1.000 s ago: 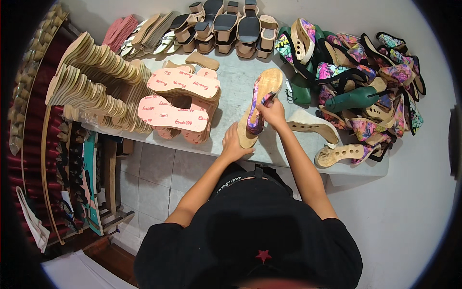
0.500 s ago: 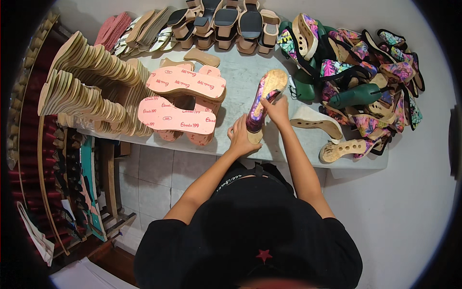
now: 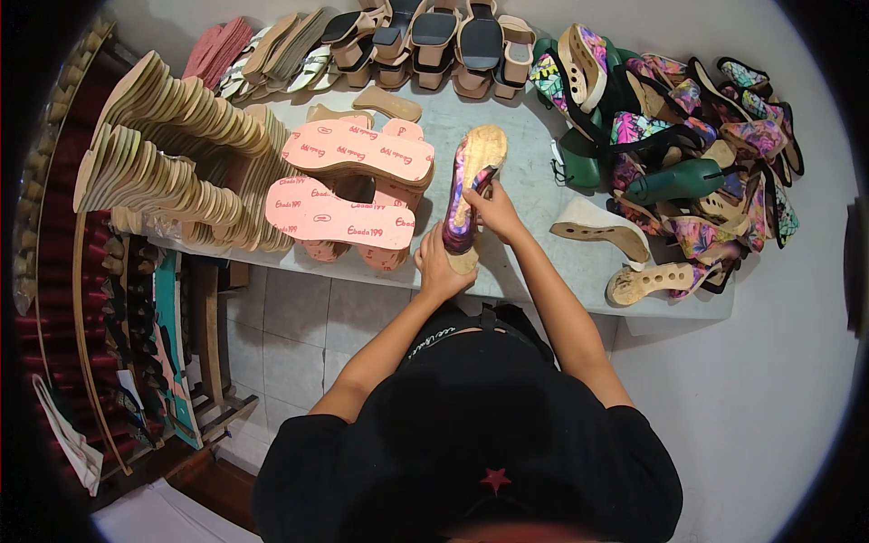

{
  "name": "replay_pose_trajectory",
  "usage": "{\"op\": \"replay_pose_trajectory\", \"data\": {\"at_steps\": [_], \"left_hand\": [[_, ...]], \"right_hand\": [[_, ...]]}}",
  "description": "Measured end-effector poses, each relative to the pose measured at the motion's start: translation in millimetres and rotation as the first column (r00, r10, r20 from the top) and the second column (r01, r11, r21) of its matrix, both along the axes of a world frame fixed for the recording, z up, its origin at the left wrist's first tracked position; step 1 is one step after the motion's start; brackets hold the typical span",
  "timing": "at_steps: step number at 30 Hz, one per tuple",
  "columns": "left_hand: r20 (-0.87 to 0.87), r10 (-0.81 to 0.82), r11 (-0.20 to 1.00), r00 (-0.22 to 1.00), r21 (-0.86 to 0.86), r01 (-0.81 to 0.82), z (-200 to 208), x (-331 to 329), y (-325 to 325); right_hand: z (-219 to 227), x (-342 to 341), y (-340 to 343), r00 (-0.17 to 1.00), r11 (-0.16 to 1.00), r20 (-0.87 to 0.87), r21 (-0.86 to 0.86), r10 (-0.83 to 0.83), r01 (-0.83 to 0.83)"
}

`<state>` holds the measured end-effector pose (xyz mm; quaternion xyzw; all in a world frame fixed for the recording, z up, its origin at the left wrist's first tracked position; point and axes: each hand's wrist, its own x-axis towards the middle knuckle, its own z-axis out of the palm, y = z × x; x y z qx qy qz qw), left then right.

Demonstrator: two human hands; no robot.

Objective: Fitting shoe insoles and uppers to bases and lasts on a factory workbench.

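Observation:
Between my two hands is a shoe upper in purple floral fabric (image 3: 460, 226) wrapped round a tan sole (image 3: 486, 145), sole side up and toe end pointing away from me. My left hand (image 3: 440, 274) is closed round its near, heel end. My right hand (image 3: 493, 215) grips the shoe's right side near the middle, thumb on the folded fabric edge. Fingers under the shoe are hidden. Just left of it, pink-covered insoles (image 3: 348, 214) lie in stacks. A pale wedge sole (image 3: 602, 231) and a holed tan sole with floral fabric (image 3: 643, 285) lie to the right.
The grey table (image 3: 516, 262) runs across in front of me. Rows of bare tan soles (image 3: 163, 185) stand at its left. Black-and-beige heeled soles (image 3: 433, 41) line the back. Floral shoes and green shoe lasts (image 3: 674, 181) are heaped at the right. A wooden rack (image 3: 210, 344) stands at lower left.
Both hands have shifted left with the shoe, bringing it closer to the pink insoles. The grip looks much the same.

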<state>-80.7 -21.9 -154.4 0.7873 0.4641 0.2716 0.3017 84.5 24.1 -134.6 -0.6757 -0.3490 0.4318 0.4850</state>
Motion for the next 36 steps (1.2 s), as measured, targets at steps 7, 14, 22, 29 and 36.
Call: {"op": "replay_pose_trajectory", "data": {"at_steps": [7,14,22,29,36], "left_hand": [[0.051,-0.019,1.0,0.999,-0.014,0.019,-1,-15,3],[0.017,-0.052,0.996,0.998,-0.075,0.053,0,-20,6],[0.087,-0.046,0.998,0.995,-0.047,0.05,-3,-18,5],[0.083,-0.08,0.996,0.993,-0.036,0.084,-7,-21,7],[0.014,-0.087,0.992,0.996,-0.087,0.088,3,-14,12]], "right_hand": [[0,-21,1,0.933,0.978,0.337,-0.199,0.127,-0.061],[40,-27,-7,0.971,0.893,0.126,-0.43,0.203,-0.131],[26,-18,-8,0.962,0.932,0.169,-0.33,0.213,-0.149],[33,-22,-11,0.955,0.906,0.155,-0.385,0.253,-0.178],[9,-9,-18,0.945,0.941,0.302,-0.338,0.122,-0.013]]}}
